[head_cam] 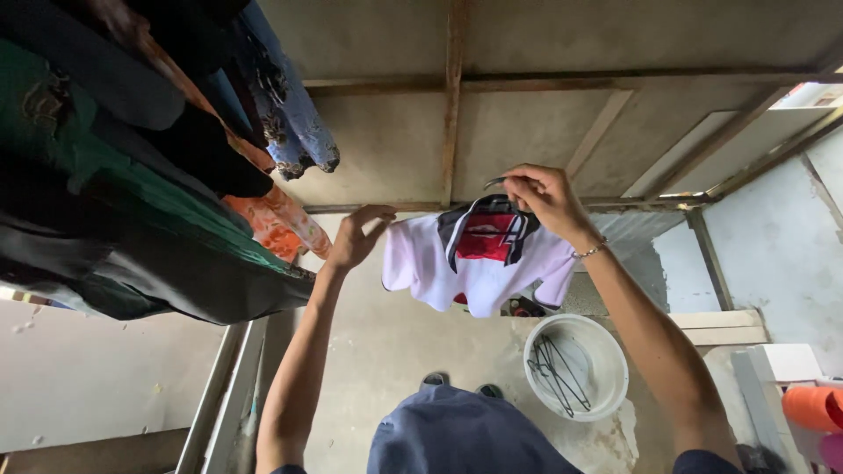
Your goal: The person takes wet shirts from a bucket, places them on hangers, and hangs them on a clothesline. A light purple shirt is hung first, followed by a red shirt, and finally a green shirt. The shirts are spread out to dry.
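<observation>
A small white shirt (pixel 479 268) with a dark collar and a red inside panel hangs on a hanger at arm's height in front of me. My right hand (pixel 543 197) pinches the hanger's hook (pixel 494 183) at the top of the shirt. My left hand (pixel 358 235) is raised beside the shirt's left sleeve, fingers spread, touching or just short of the cloth. A thin bracelet sits on my right wrist.
Several garments (pixel 132 175), dark, green, orange and blue, hang in a row at the upper left. A white basin (pixel 577 364) with wire hangers lies on the concrete floor below. Wooden beams (pixel 453 96) run overhead. An orange container (pixel 812 405) stands at the right.
</observation>
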